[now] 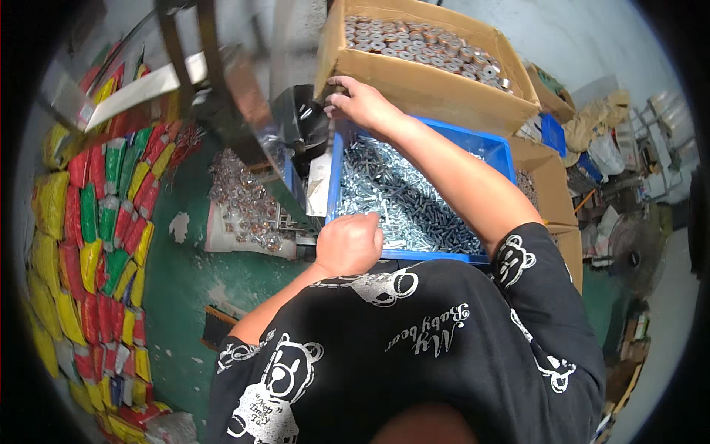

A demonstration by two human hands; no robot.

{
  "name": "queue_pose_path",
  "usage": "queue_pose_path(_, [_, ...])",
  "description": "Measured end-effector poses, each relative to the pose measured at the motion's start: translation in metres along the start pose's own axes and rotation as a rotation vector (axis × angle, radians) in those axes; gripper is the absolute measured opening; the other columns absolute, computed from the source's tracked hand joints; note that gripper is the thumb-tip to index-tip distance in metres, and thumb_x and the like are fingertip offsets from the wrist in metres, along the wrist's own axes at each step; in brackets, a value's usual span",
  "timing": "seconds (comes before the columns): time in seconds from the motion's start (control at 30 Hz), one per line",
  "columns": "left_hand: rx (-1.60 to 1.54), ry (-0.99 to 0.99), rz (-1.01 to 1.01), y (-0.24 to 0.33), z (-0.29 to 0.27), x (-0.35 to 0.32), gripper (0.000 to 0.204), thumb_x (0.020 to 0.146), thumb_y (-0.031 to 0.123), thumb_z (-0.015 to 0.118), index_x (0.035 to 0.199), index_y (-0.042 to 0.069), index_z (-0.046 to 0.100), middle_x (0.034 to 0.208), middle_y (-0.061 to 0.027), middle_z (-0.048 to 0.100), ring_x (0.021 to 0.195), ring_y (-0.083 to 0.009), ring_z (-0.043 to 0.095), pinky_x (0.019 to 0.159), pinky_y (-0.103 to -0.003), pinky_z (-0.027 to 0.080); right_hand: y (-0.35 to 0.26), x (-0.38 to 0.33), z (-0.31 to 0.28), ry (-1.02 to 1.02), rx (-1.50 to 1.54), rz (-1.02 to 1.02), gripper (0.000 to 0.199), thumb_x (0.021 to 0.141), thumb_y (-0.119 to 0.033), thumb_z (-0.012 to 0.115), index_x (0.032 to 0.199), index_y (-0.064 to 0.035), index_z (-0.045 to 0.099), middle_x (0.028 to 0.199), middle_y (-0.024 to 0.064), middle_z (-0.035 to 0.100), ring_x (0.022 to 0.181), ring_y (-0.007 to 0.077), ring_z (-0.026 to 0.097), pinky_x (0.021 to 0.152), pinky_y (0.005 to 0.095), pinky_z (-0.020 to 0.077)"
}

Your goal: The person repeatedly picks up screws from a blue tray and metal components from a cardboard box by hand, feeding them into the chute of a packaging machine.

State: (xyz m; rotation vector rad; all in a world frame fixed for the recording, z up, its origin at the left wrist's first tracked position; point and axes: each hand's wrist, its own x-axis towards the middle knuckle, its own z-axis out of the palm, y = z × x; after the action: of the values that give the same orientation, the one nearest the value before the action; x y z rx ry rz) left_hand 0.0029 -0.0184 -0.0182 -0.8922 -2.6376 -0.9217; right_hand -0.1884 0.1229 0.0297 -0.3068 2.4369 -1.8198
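My left hand [349, 245] is closed in a fist by the near left corner of a blue plastic bin [444, 133]. What it holds, if anything, is hidden. Across the bin reaches my right arm, and my right hand [364, 106] is at the far left, beside a dark machine [299, 111] and the lower corner of a cardboard box [436, 81]. Its fingers are curled inward, and anything between them is too small to tell. Many loose silvery metal pins or screws [407, 196] fill the bin.
Round metal pieces with centre holes [421, 46] fill the cardboard box. Left of the bin, small clear-and-copper parts [244, 196] lie heaped on a white sheet. Stacked red, green and yellow packs [92, 259] line the left side. A fan [634, 259] stands at right.
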Motion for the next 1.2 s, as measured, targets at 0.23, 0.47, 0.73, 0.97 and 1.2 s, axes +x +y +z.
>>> queue_pose_path(0.23, [0.086, -0.049, -0.107, 0.006, 0.0, 0.0, 0.015, 0.079, 0.013, 0.062, 0.089, 0.005, 0.07, 0.076, -0.0193, 0.067, 0.073, -0.0385, 0.066, 0.067, -0.049, 0.051, 0.048, -0.177, -0.138, 0.218, 0.117, 0.116, 0.029, 0.102, -0.01, 0.048, 0.123, 0.0073, 0.059, 0.104, 0.0167, 0.069, 0.086, 0.0197, 0.07, 0.076, 0.0304, 0.0592])
queue_pose_path(0.47, [0.201, -0.061, -0.134, 0.004, 0.006, 0.0, 0.02, 0.088, 0.012, 0.057, 0.1, 0.008, 0.073, 0.085, -0.0177, 0.07, 0.074, -0.0359, 0.067, 0.068, -0.042, 0.052, 0.127, -0.429, -0.284, 0.928, -0.09, 0.484, 0.027, 0.099, -0.015, 0.052, 0.112, 0.0036, 0.066, 0.088, 0.0146, 0.071, 0.078, 0.0203, 0.07, 0.067, 0.0319, 0.059])
queue_pose_path(0.73, [0.179, -0.226, -0.204, -0.004, 0.012, 0.006, 0.021, 0.093, 0.014, 0.054, 0.105, 0.007, 0.07, 0.092, -0.016, 0.071, 0.081, -0.0342, 0.068, 0.071, -0.039, 0.053, 0.277, -0.589, -0.239, 0.481, -0.954, 1.095, 0.025, 0.086, -0.016, 0.057, 0.101, -0.0005, 0.07, 0.088, 0.0183, 0.071, 0.086, 0.0351, 0.069, 0.075, 0.0454, 0.0562])
queue_pose_path(0.97, [0.17, -0.226, -0.176, -0.018, 0.008, -0.003, 0.022, 0.093, 0.011, 0.053, 0.106, 0.004, 0.069, 0.091, -0.0191, 0.07, 0.079, -0.0351, 0.069, 0.071, -0.04, 0.053, 0.236, -0.565, -0.175, 0.358, -1.044, 1.313, 0.022, 0.089, -0.008, 0.057, 0.1, 0.0016, 0.072, 0.11, 0.0259, 0.067, 0.105, 0.04, 0.067, 0.087, 0.0442, 0.0562])
queue_pose_path(1.2, [0.178, -0.192, -0.147, -0.003, 0.009, 0.005, 0.022, 0.091, 0.008, 0.052, 0.104, 0.002, 0.069, 0.081, -0.0199, 0.068, 0.066, -0.0314, 0.066, 0.061, -0.037, 0.051, 0.273, -0.595, -0.204, 0.186, -1.117, 1.186, 0.026, 0.084, -0.002, 0.053, 0.104, -0.0007, 0.069, 0.108, 0.0294, 0.062, 0.098, 0.0428, 0.066, 0.082, 0.0517, 0.0546])
